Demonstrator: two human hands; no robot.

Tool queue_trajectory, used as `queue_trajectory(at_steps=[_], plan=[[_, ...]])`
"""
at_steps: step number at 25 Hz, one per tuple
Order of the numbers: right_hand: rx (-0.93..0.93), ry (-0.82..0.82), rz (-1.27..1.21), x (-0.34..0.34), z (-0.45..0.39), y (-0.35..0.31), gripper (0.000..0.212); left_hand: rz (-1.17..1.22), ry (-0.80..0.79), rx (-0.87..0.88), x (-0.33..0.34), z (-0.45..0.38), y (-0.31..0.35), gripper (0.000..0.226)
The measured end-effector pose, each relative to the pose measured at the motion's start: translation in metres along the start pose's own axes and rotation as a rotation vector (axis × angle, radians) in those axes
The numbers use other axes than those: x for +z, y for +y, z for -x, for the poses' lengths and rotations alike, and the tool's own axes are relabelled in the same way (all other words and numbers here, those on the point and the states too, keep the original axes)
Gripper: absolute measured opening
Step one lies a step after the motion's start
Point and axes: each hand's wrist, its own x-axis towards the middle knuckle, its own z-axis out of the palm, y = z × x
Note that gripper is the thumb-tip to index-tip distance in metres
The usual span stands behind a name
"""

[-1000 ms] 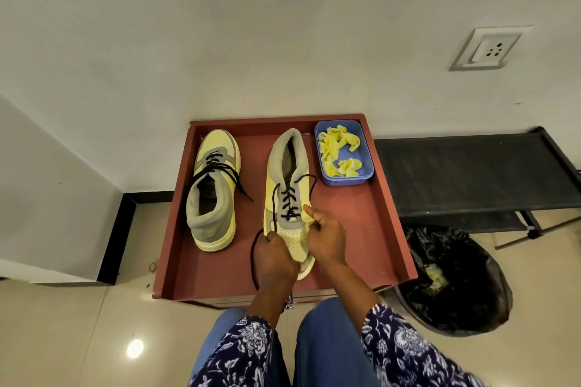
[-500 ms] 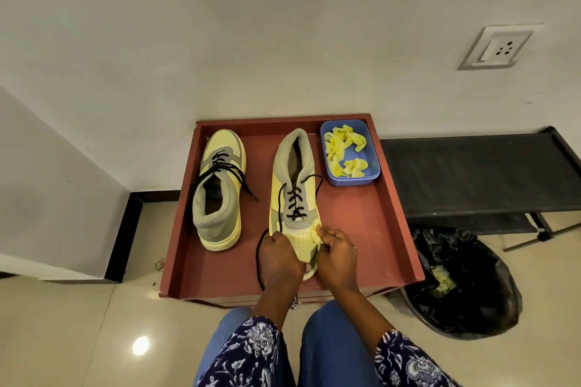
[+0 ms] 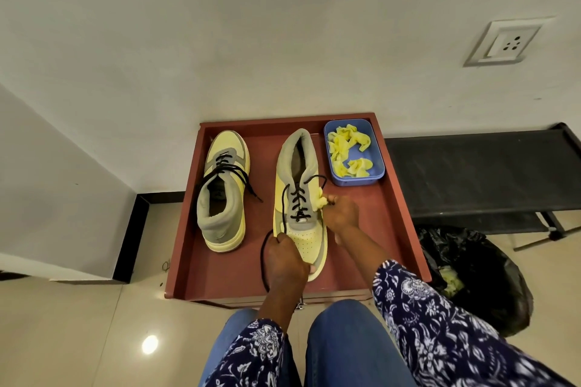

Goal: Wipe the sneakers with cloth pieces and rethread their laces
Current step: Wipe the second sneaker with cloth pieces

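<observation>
Two yellow and grey sneakers with black laces lie in a red-brown tray [image 3: 399, 217]. The left sneaker [image 3: 224, 188] has its toe pointing away from me. The right sneaker [image 3: 298, 198] has its toe toward me. My left hand [image 3: 284, 257] grips that toe from the left. My right hand [image 3: 341, 212] pinches a small yellow cloth piece [image 3: 321, 201] against the sneaker's right side, beside the laces. One loose lace end [image 3: 264, 256] loops round my left hand.
A blue tub [image 3: 375, 163] with several yellow cloth pieces stands in the tray's back right corner. A black bench [image 3: 478, 173] runs to the right. A black bin bag [image 3: 471, 276] with used cloths sits on the floor below it. A wall rises behind the tray.
My right hand with the cloth has slid from the toe up along the sneaker's right side to the laces. My left hand has kept its grip on the toe.
</observation>
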Motion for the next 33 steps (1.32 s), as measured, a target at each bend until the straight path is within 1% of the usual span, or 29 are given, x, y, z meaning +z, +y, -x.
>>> queue_trajectory(at_steps=[2,5,7,9,14,20,26,28,30,33], plan=[[-0.021,-0.027,-0.011,0.003,-0.011,-0.008,0.035,0.0,0.007,0.007,0.0,0.0,0.0,0.076],[-0.094,-0.063,0.019,0.005,-0.009,-0.009,0.044,0.002,0.009,0.011,0.001,-0.001,-0.001,0.075],[-0.14,-0.049,0.105,0.006,0.0,0.002,0.047,0.002,0.013,0.006,0.001,-0.001,-0.001,0.075],[-0.179,-0.033,0.169,0.007,0.014,0.014,0.046,-0.002,0.01,0.008,0.0,-0.002,-0.001,0.074],[-0.233,-0.012,0.179,0.01,0.04,0.039,0.048,0.028,0.017,0.015,0.002,-0.001,-0.002,0.075],[-0.162,0.011,0.147,0.012,0.069,0.055,0.046,0.052,0.004,0.031,0.003,-0.002,-0.003,0.074],[-0.127,0.038,0.154,0.021,0.091,0.071,0.033,0.051,0.008,0.027,0.004,-0.002,-0.005,0.077],[-0.082,0.025,0.114,0.024,0.098,0.073,0.028,0.051,0.005,0.023,0.004,-0.002,-0.004,0.077],[-0.041,0.002,0.083,0.02,0.104,0.067,0.028,0.017,0.008,0.025,0.003,-0.001,-0.003,0.075],[-0.036,-0.045,0.152,0.01,0.108,0.061,0.03,-0.023,0.016,0.032,0.003,0.001,-0.005,0.067]])
